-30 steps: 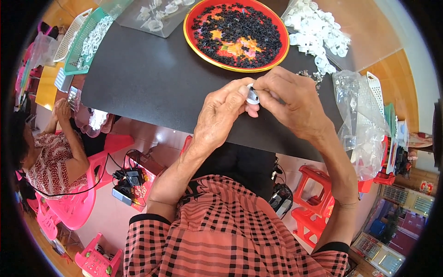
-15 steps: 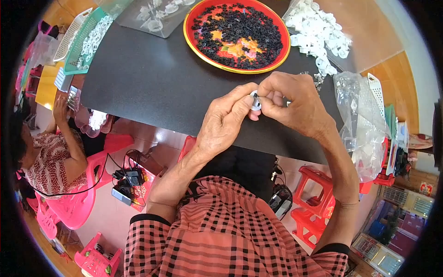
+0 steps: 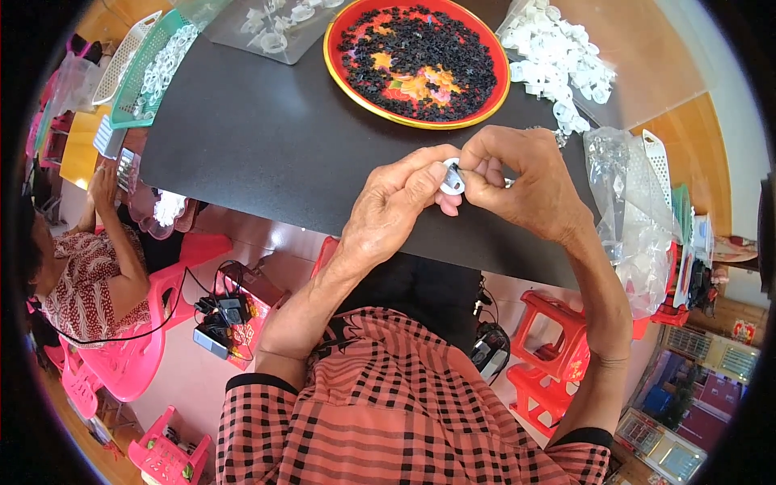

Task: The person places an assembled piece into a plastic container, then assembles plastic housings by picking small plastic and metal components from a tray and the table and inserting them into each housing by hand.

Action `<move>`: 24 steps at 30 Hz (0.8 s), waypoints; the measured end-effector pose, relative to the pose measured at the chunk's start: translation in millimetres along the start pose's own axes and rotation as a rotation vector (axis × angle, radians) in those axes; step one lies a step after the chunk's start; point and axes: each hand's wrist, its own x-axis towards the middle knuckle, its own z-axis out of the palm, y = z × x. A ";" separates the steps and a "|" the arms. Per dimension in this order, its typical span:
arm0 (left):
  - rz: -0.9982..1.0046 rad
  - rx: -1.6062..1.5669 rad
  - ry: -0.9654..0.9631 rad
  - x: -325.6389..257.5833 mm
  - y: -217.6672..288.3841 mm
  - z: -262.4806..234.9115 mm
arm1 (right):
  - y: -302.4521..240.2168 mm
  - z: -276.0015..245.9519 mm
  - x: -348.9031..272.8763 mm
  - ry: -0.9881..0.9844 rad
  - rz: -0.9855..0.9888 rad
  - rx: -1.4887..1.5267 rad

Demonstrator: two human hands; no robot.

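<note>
My left hand (image 3: 398, 198) pinches a small white oval plastic part (image 3: 453, 179) with an opening in it, between thumb and fingers, just above the near side of the dark table. My right hand (image 3: 521, 182) is closed at the part's upper right edge, thumb and forefinger pressed together. A dark spot shows on the part by those fingertips; what they grip is too small to make out. Something pale peeks out below the curled right fingers. Beyond both hands lies a red round tray (image 3: 334, 73) with a yellow rim, strewn with small black pieces (image 3: 453, 61).
White plastic parts (image 3: 558, 52) are heaped at the far right, near a clear plastic bag (image 3: 626, 210). A clear tray (image 3: 283, 44) and a green basket (image 3: 129, 101) hold more at the far left. Another person (image 3: 97, 275) sits left. Red stools (image 3: 554, 331) stand right.
The white part has turned in my left hand, so more of its oval face and its opening show. My right fingertips stay at its edge, the hand shifted slightly right.
</note>
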 end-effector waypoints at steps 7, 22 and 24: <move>0.073 0.389 0.046 -5.5 11.1 6.2 | -0.9 -2.4 1.4 -0.025 0.080 0.046; 0.113 0.424 0.082 -4.9 8.9 6.5 | 1.5 9.3 2.6 0.045 -0.057 -0.086; 0.109 0.427 0.082 -4.4 8.7 6.7 | -0.2 6.4 2.5 0.021 -0.023 -0.055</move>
